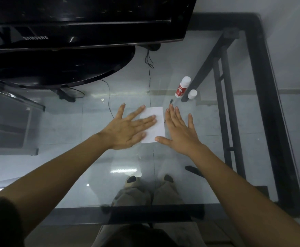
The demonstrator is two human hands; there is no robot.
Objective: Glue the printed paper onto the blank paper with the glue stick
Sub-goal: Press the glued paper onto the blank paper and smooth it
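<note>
A small white paper [156, 122] lies flat on the glass table [92, 175]; only a blank white face shows, so I cannot tell printed from blank. My left hand [128, 129] rests flat with fingers spread, its fingertips lying on the paper's left half. My right hand [178, 131] is flat and spread on the glass just right of the paper, the thumb touching the paper's lower right corner. A red and white glue stick [182, 87] stands uncapped beyond the paper, with its white cap [192, 94] beside it on the right.
A black Samsung monitor [85, 20] on a round base [60, 68] fills the far left. Thin black cables [150, 68] hang below the glass. The table's black frame [266, 104] runs along the right and near edges. My legs show through the glass.
</note>
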